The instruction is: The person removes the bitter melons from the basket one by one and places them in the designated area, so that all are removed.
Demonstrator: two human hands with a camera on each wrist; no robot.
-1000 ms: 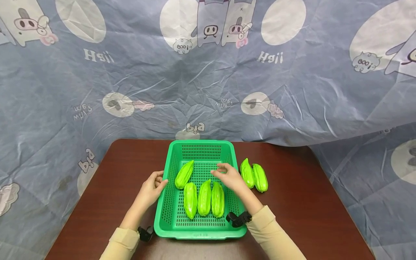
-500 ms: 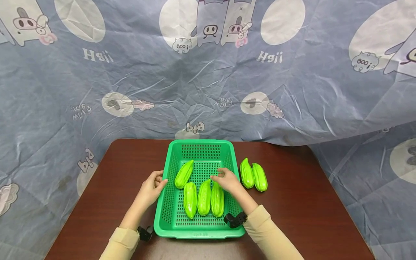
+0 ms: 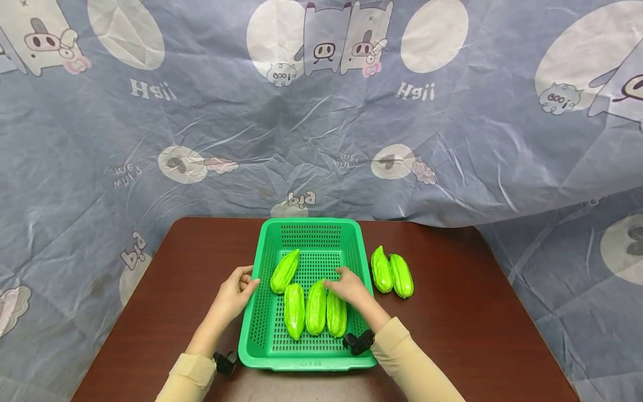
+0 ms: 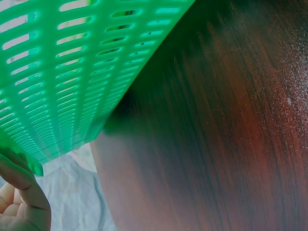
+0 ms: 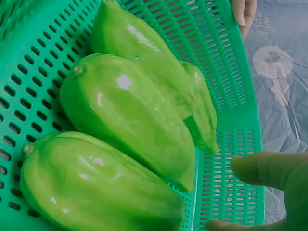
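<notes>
found a green basket (image 3: 311,235) with slotted walls and floor, standing on a reddish-brown table (image 3: 462,312). counted four glossy gourds inside: a slanted gourd (image 3: 284,272) toward the left wall, then a near-parallel row made up of a left-hand gourd (image 3: 293,311), a middle gourd (image 3: 316,310) and a right-hand gourd (image 3: 336,319). counted two more on the table just beyond the basket's right side: an inner gourd (image 3: 382,272) and an outer gourd (image 3: 402,277), lying side by side.

found the left hand (image 3: 236,291) at the basket's left rim, thumb on the rim and fingers curled at the outer side, gripping. found the right hand (image 3: 350,287) over the basket, covering the far end of the right-hand gourd, with thumb and fingertips apart and nothing held between them. cannot tell of contact with the row beneath.

read on the blue-grey cloth (image 3: 281,128) behind: "haii" twice in white, "boo!" in two cloud-shaped bubbles, and apparently "pig," inverted, in two places. noted further inverted lettering, too unclear to read. noted small marks on the basket's near rim, likewise illegible. noted black wristbands (image 3: 359,342) and beige sleeves (image 3: 414,365) on both arms.
</notes>
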